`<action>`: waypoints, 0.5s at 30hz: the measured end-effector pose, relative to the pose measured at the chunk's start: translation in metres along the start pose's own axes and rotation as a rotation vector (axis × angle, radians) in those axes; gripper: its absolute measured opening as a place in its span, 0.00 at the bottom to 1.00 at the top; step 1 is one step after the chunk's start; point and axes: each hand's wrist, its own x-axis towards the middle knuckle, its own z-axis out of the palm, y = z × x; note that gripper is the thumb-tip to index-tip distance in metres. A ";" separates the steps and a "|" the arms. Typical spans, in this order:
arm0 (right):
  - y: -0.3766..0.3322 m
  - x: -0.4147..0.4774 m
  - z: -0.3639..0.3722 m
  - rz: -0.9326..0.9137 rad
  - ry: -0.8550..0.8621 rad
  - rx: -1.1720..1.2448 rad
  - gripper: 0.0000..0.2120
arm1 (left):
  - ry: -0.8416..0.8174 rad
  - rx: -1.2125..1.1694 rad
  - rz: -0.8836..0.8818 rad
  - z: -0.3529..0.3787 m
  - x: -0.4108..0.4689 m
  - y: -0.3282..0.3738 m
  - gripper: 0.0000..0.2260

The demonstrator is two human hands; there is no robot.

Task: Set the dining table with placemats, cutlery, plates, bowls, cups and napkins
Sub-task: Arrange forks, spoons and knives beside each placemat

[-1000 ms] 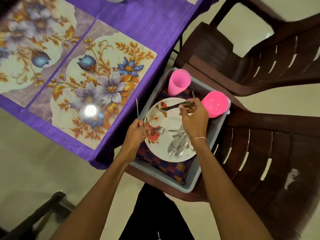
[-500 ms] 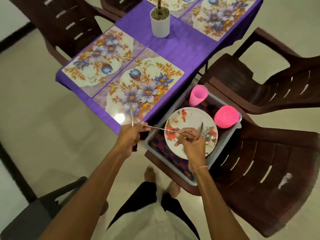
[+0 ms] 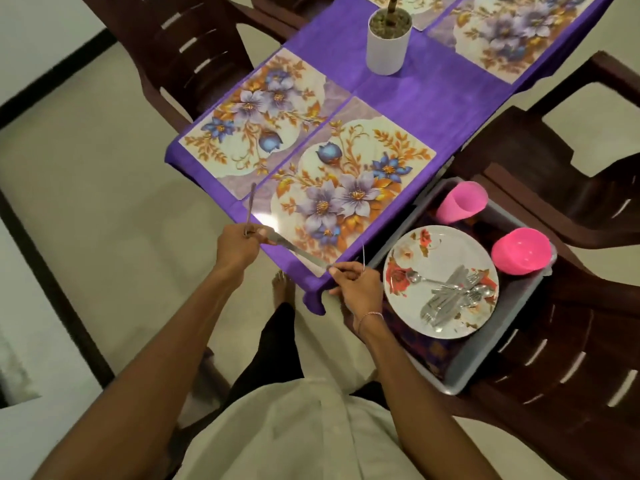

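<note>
**Knife held between both hands at table corner**

L hand [image 3: 239, 245] is curled round an upright bit of cutlery [image 3: 251, 206] and pinches one end of the knife [image 3: 298, 251]. The knife's long axis slants down-right, just over the near edge of the placemat [image 3: 349, 188]. R hand [image 3: 358, 289] pinches its other end, w/ another thin piece [image 3: 363, 258] sticking up. The mat lies just beyond the knife, both hands about equally near.
</note>
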 end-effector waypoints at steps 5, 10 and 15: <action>-0.003 0.048 0.064 0.166 0.137 -0.098 0.08 | -0.143 0.110 -0.018 -0.017 0.096 -0.007 0.08; 0.000 0.075 0.110 0.285 0.435 -0.240 0.06 | -0.280 0.324 -0.030 -0.015 0.158 -0.024 0.05; -0.019 0.067 0.124 0.347 0.642 -0.217 0.05 | -0.251 0.474 0.121 -0.014 0.162 -0.019 0.03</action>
